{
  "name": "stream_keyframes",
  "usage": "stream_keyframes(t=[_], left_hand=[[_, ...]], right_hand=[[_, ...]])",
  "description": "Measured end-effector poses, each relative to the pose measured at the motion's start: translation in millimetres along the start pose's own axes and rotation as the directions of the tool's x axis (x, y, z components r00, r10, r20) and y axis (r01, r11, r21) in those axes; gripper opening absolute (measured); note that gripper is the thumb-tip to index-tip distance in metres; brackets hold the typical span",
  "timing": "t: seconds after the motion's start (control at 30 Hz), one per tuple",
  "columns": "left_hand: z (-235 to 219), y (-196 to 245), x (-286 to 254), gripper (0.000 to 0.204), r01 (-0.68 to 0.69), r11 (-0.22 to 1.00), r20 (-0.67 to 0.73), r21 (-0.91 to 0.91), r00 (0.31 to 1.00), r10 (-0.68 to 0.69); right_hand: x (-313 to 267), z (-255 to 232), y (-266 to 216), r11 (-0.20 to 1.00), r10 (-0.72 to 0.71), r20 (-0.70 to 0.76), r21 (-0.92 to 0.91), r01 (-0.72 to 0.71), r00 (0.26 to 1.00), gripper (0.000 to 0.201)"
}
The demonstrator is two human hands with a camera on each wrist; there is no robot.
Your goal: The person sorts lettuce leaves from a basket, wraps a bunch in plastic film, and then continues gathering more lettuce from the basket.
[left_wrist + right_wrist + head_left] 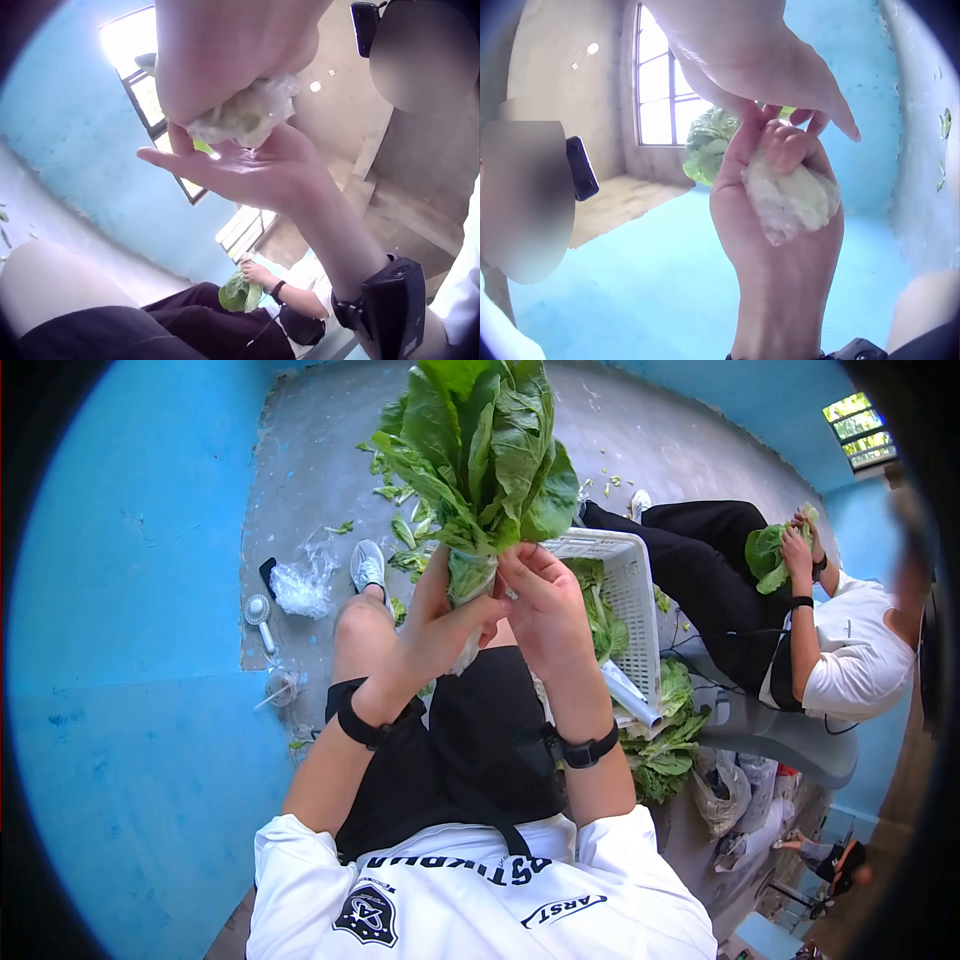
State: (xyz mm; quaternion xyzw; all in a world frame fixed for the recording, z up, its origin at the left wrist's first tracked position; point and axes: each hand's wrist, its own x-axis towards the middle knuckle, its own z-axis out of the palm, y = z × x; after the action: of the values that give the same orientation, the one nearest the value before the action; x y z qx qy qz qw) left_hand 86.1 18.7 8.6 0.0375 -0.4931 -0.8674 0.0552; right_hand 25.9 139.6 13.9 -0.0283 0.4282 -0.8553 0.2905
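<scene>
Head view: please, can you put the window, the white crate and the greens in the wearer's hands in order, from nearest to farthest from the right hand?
1. Greens: base just left of the right hand.
2. White crate: just to its right.
3. Window: far off, upper right.

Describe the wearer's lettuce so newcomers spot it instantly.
In the head view, start at the wearer's black shorts. Above them, the left hand grips a leafy lettuce by its film-wrapped base. Unlike the other person's greens, its leaves reach the picture's top edge.
</scene>
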Motion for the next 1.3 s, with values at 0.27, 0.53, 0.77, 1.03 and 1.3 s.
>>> stream_keyframes(t=[0.27,0.53,0.77,1.03,1.3], left_hand=[[2,6,5,0.053,0.075,0.984,0.223,0.159,0.968,-0.11],[6,-25,25,0.047,-0.128,0.879,0.15,0.46,0.987,0.065],[26,-35,26,0.077,-0.339,0.492,0.363,0.802,0.931,0.049],[25,-24,26,0.068,-0.277,0.566,0.41,0.777,0.904,-0.12],[-55,-14,24,0.052,0.18,0.628,0.049,0.757,0.943,-0.33]], right_hand=[[-9,-31,-5,0.994,0.045,0.126,-0.107,-0.032,0.991,0.026],[-35,-36,1,0.991,-0.072,-0.207,-0.122,0.047,0.976,0.037],[-39,-62,-6,0.957,-0.234,-0.303,-0.24,0.164,0.924,0.042],[-103,-159,-26,0.998,-0.055,-0.28,-0.024,0.051,0.958,0.038],[-252,-337,-22,0.965,-0.21,-0.784,-0.072,0.25,0.585,0.031]])
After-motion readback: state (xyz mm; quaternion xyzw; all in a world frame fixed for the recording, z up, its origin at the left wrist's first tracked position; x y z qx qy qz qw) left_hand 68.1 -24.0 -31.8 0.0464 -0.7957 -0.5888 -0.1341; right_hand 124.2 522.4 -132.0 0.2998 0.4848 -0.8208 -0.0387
